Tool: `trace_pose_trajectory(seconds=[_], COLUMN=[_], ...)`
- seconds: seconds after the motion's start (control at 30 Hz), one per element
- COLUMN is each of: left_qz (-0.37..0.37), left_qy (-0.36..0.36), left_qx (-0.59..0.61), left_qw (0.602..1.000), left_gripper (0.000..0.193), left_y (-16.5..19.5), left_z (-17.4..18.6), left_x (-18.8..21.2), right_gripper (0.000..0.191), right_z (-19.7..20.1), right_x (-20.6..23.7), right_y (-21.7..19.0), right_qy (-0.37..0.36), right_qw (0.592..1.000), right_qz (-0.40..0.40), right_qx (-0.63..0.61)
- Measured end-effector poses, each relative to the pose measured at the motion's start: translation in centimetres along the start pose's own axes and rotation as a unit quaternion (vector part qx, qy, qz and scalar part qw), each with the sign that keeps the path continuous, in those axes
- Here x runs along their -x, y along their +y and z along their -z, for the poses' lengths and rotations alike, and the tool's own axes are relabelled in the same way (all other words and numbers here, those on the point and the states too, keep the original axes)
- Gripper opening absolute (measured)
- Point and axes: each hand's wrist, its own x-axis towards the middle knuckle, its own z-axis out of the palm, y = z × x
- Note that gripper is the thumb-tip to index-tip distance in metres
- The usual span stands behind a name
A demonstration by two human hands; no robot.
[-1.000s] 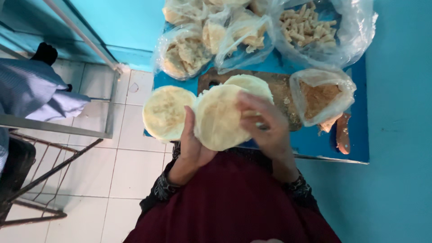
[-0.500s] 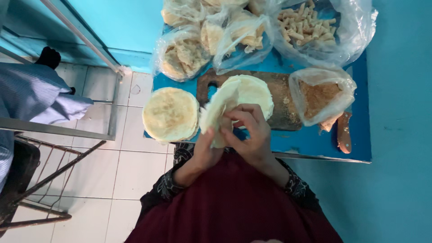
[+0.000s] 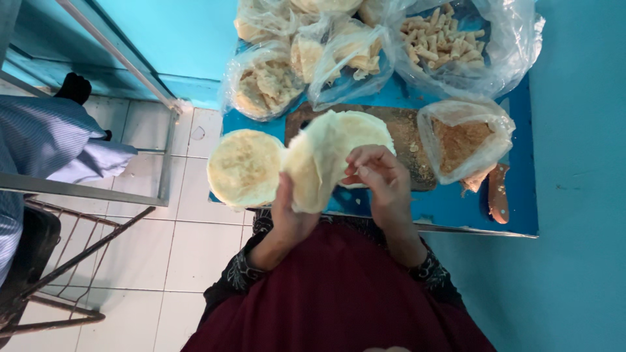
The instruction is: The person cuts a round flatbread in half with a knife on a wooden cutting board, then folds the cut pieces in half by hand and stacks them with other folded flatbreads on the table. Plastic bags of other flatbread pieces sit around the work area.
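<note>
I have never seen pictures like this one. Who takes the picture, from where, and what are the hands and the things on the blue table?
The picture comes from a camera worn on a person's head, looking straight down, so you see that person's own two bare hands and dark red clothing below. The left hand holds a thin round flatbread sheet from beneath, while the right hand pinches its edge, which is partly bent over. Under them is a small blue table. On it lie a stack of round flatbreads, a brown wooden board, several clear plastic bags of pale food, one bag of brown crumbs, and a knife with a wooden handle. At the left, a blue sleeve belongs to someone else.
</note>
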Motion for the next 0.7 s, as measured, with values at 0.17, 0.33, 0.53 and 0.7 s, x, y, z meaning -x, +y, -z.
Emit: trace_pose_trajectory(seconds=[0.17,0.33,0.53,0.7], left_qz=[-0.088,-0.114,-0.077,-0.051], left_qy=[-0.142,-0.111,0.077,0.099], left_qx=[-0.277,-0.264,-0.494,-0.312], left_qw=[0.946,0.951,0.862,0.943], left_gripper=[0.086,0.093,0.042,0.032], left_y=[0.3,2.5,3.1,2.2], left_z=[-2.8,-4.0,-2.3,-1.4], left_x=[-0.5,-0.4,-0.1,-0.1], right_gripper=[0.036,0.023,0.02,0.018], right_z=[-2.4,-2.3,-0.9,0.9], right_x=[0.1,-0.4,-0.2,-0.2], right_y=[-0.4,-1.9,-1.6,1.0], right_qy=[-0.012,0.024,-0.065,0.01], right_qw=[0.96,0.814,0.795,0.966], right_qz=[0.144,0.329,0.363,0.18], right_qx=[0.238,0.478,0.481,0.184])
